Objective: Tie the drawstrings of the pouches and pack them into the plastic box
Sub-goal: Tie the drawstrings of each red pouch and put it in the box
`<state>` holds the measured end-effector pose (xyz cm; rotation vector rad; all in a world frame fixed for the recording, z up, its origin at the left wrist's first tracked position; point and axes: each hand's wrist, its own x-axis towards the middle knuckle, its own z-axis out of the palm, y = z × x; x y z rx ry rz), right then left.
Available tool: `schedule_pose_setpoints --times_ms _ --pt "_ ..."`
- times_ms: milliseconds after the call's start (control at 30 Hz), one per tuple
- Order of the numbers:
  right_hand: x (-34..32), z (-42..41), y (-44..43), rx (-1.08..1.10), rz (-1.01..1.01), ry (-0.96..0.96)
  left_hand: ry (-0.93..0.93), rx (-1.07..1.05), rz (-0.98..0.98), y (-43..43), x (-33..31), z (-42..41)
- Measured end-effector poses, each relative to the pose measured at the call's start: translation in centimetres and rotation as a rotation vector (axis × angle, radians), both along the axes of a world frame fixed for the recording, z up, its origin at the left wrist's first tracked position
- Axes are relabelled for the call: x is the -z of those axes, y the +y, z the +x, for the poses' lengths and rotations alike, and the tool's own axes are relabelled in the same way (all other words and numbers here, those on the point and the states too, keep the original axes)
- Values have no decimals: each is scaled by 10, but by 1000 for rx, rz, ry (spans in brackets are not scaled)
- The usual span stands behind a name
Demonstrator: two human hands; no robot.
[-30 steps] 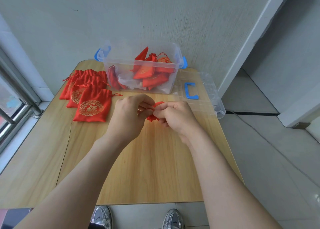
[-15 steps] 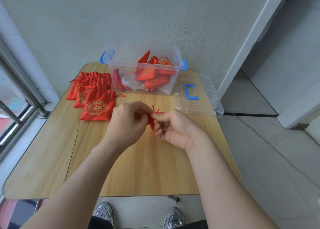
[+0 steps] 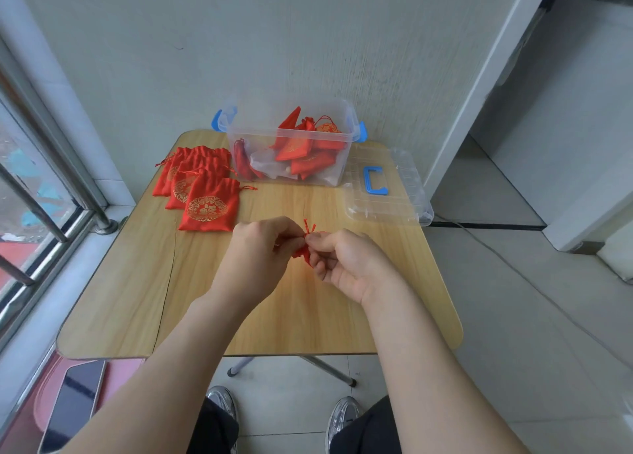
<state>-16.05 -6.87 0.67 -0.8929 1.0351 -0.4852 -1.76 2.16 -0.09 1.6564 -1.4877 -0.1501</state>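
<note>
Several pouches (image 3: 301, 152) are already packed in the plastic box (image 3: 291, 132) at the far edge. A stack (image 3: 205, 203) is left to its left, and one pouch (image 3: 303, 249) is pinched near centre by the left hand (image 3: 260, 248) and right hand (image 3: 346, 261), held close together. The wooden table (image 3: 137, 299) is flanked by a window (image 3: 30, 179) on the left and tiled floor (image 3: 531, 316) on the right.

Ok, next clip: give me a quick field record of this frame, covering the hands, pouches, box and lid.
left hand: fingers pinch the held pouch at its neck
right hand: pinches the same neck from the other side
drawstring ends: stick up between the hands
pouch stack: lies flat on the table, to the left of the box
plastic box: open, with packed pouches inside
lid: on the table to the right of the box
task state: held pouch not yet packed
</note>
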Motion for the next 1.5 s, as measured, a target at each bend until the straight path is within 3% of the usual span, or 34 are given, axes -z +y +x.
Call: schedule_pose_setpoints --times_ms 100,267,400,600,833,967,1267,1500 --pt "0 -3 8 8 -78 63 -52 75 65 4 -2 3" --pt "-1 -10 30 -52 -394 202 -17 69 241 8 -6 -5" --pt "0 -9 40 -19 -466 248 197 14 387 9 -13 -8" --pt "-1 -15 40 50 -490 293 331 -139 300 7 -7 -9" --pt "-4 -14 41 -33 -436 235 174 14 290 9 1 -13" --pt "0 -12 42 -45 -465 206 108 -41 280 7 4 -7" --pt "2 -10 43 -179 -765 527 73 -127 353 9 4 5" --pt "6 -6 45 -255 -974 624 41 -169 375 10 6 11"
